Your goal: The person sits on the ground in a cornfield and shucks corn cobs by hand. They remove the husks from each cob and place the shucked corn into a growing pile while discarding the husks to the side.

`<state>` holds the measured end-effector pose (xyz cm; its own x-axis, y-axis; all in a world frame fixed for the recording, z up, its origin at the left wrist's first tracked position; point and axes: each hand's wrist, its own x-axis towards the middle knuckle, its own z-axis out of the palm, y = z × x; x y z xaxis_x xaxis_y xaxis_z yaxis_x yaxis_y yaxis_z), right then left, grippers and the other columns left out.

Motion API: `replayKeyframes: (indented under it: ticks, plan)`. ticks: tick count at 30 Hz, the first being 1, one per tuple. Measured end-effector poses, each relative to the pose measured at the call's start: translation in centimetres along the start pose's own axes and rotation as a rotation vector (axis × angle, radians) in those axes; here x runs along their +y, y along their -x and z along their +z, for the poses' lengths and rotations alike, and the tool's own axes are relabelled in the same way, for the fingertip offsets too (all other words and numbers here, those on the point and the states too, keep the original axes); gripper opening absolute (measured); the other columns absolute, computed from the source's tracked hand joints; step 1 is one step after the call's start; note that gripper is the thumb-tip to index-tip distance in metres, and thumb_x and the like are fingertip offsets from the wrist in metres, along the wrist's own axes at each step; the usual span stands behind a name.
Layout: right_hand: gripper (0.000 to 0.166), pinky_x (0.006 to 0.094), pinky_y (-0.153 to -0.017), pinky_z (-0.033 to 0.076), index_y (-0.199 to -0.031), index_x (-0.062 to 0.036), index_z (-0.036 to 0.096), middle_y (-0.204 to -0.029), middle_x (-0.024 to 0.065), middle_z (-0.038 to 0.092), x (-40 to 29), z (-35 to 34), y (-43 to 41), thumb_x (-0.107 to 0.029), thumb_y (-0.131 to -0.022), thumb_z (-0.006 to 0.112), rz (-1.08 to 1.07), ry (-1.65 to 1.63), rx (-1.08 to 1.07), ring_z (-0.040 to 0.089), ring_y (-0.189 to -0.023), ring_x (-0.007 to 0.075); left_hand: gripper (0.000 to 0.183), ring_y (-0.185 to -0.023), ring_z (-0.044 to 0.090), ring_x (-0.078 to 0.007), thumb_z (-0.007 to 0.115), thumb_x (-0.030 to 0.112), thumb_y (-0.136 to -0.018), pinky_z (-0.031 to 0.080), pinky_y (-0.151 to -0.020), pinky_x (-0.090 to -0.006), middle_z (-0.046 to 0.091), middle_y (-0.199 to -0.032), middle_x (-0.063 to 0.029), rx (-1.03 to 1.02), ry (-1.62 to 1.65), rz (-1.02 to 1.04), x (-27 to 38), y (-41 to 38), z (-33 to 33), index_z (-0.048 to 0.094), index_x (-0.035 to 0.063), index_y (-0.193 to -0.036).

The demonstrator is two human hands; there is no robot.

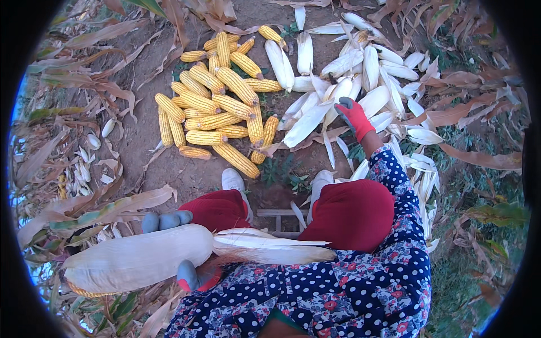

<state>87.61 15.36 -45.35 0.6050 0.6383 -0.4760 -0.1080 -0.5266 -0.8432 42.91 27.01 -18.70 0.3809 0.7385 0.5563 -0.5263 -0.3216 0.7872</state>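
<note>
My left hand, in a red glove with grey-coated fingers, grips a large ear of corn across my lap. Pale husk still wraps most of this ear. Yellow kernels peek out along its lower left edge, while loose husk leaves and reddish silk trail off to the right. Gloved the same way, my right hand reaches out to a pile of pale husks, its fingers bent over them. Whether it pinches a husk leaf is hard to see. Left of that pile lies a heap of bare yellow corn cobs.
Dry corn stalks and leaves border the bare soil on the left, with more dry leaves on the right. My shoes rest near the cob heap. Between my knees a low frame shows. Small green weeds grow beside the cobs.
</note>
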Motion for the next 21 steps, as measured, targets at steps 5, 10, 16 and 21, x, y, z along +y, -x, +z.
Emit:
replayKeyframes:
  ticks: [5, 10, 16, 21]
  plan:
    - [0.076, 0.0384, -0.103, 0.039, -0.137, -0.0037, 0.042, -0.134, 0.0177, 0.050, -2.3, 9.1, -5.1, -0.044, -0.079, 0.069, -0.317, 0.405, 0.192, 0.049, -0.125, 0.0299, 0.100, -0.081, 0.039, -0.0185, 0.068, 0.042, -0.074, 0.035, -0.079, -0.0379, 0.047, -0.096, -0.0111, -0.017, -0.193, -0.143, 1.6, 1.3, -2.7, 0.018, -0.0112, -0.143]
    - [0.099, 0.0445, -0.106, 0.034, -0.146, -0.0041, 0.024, -0.143, 0.0209, 0.037, -5.4, 14.7, -11.9, -0.049, -0.073, 0.073, -0.292, 0.612, 0.280, 0.040, -0.131, 0.0363, 0.098, -0.080, 0.038, -0.0184, 0.068, 0.043, -0.073, 0.035, -0.078, -0.0385, 0.045, -0.094, -0.0099, -0.061, -0.019, -0.313, 2.5, 0.4, -4.9, 0.022, -0.0102, -0.140]
    - [0.114, 0.0415, -0.091, 0.046, -0.147, -0.0004, 0.020, -0.122, 0.0204, 0.056, -7.9, 16.6, -16.3, -0.053, -0.064, 0.078, -0.011, 0.848, 0.114, 0.058, -0.110, 0.0338, 0.096, -0.079, 0.040, -0.0201, 0.064, 0.044, -0.074, 0.036, -0.077, -0.0392, 0.047, -0.094, -0.0125, -0.045, -0.299, -0.190, -0.3, -0.6, -4.5, 0.021, -0.0113, -0.140]
    - [0.086, 0.0340, -0.091, 0.046, -0.132, 0.0058, 0.044, -0.121, 0.0204, 0.059, -5.6, 12.9, -16.9, -0.043, -0.070, 0.077, -0.005, -0.091, -0.074, 0.059, -0.109, 0.0266, 0.095, -0.079, 0.042, -0.0216, 0.060, 0.045, -0.075, 0.037, -0.077, -0.0397, 0.048, -0.094, -0.0148, -0.054, -0.371, -0.122, 0.0, -0.4, -4.2, 0.021, -0.0123, -0.140]
